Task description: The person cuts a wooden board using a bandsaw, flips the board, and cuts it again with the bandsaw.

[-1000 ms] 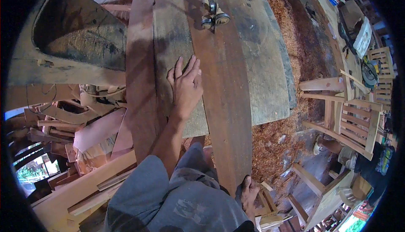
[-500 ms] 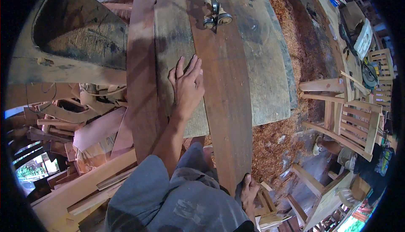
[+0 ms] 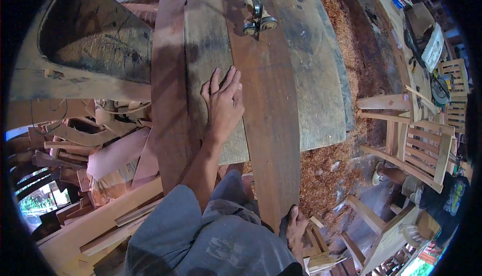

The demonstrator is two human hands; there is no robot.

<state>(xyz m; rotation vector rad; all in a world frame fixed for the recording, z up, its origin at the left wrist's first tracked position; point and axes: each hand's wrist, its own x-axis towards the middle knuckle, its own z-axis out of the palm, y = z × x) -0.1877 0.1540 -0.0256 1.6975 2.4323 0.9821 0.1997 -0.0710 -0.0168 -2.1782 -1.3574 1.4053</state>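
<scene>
A long brown wooden plank [image 3: 271, 125] lies lengthwise on the worn saw table [image 3: 321, 85]. Its far part passes under the band saw's blade and guide wheels [image 3: 259, 24]. My left hand [image 3: 225, 106] rests at the plank's left edge, partly over the table, fingers stretched forward and slightly apart. By my body, my right hand [image 3: 297, 226] grips the plank's near end at the right corner. The thumb lies along the edge, and the other fingers are partly hidden.
Another long board [image 3: 169, 85] runs along the table's left side, beside the saw's frame [image 3: 85, 87]. Wood shavings [image 3: 324, 175] cover the floor. At right stand wooden chairs [image 3: 416, 148] and a person's leg [image 3: 394, 174]; offcuts [image 3: 118, 155] are piled at left.
</scene>
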